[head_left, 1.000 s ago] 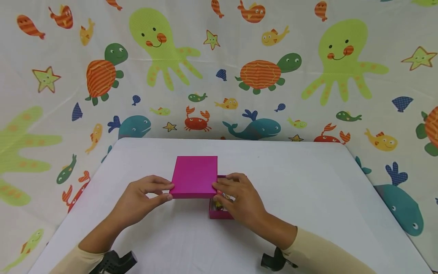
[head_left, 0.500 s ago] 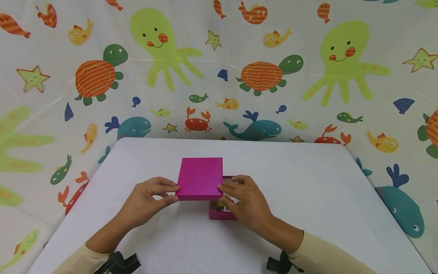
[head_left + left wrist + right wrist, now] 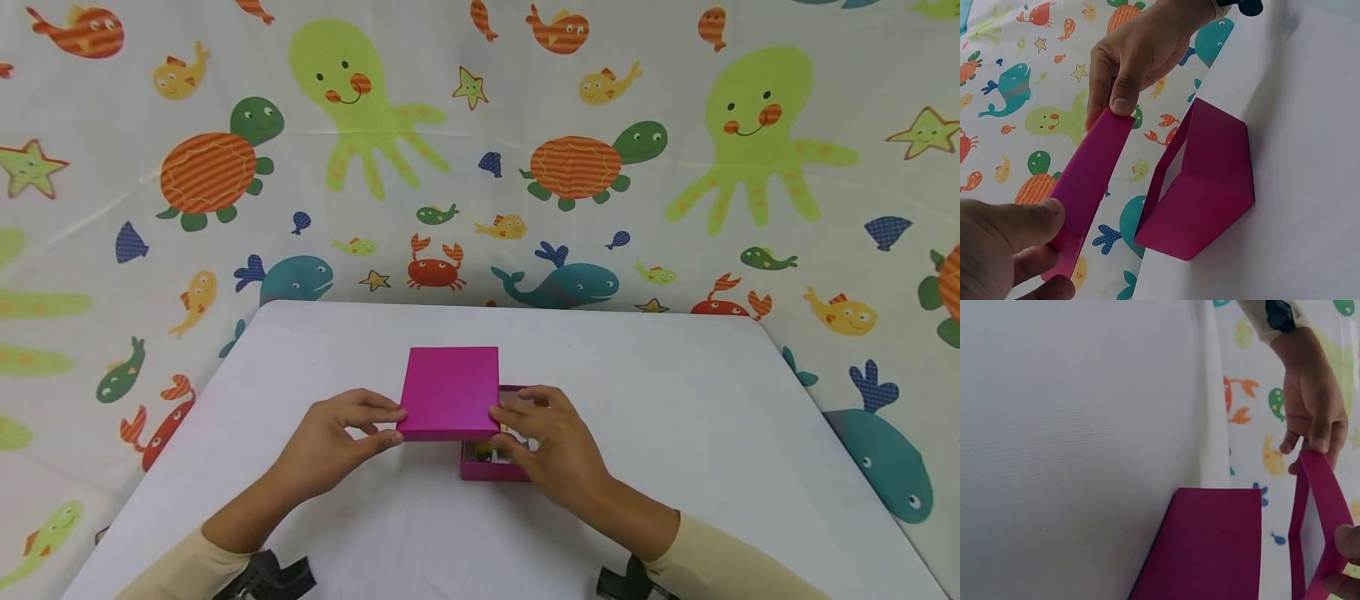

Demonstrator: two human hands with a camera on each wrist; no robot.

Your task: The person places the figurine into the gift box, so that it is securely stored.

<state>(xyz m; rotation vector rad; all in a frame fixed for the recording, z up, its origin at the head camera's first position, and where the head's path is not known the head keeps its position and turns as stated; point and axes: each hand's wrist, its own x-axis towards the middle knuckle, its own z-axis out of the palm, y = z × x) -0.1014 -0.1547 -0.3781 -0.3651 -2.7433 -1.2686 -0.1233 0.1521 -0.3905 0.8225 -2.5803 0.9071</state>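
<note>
A square magenta box lid [image 3: 450,392] is held level above a matching magenta box [image 3: 491,472] that stands on the table. My left hand [image 3: 341,437] pinches the lid's left edge between thumb and fingers. At its right edge my right hand [image 3: 555,446] pinches it the same way. The lid sits left of the box and covers part of its opening in the head view. Small colourful items [image 3: 487,452] show inside the box, mostly hidden by the lid and right hand. In the left wrist view a gap separates the lid [image 3: 1088,181] from the box [image 3: 1210,181].
The white-covered table [image 3: 675,400] spreads out around the box. Behind it hangs a white cloth printed with sea animals [image 3: 420,100]. A black wrist camera [image 3: 266,577] is strapped at the left sleeve, another black camera [image 3: 626,581] at the right.
Both hands have moved the lid to the right, so it overlaps more of the box in the head view. The box stays where it was.
</note>
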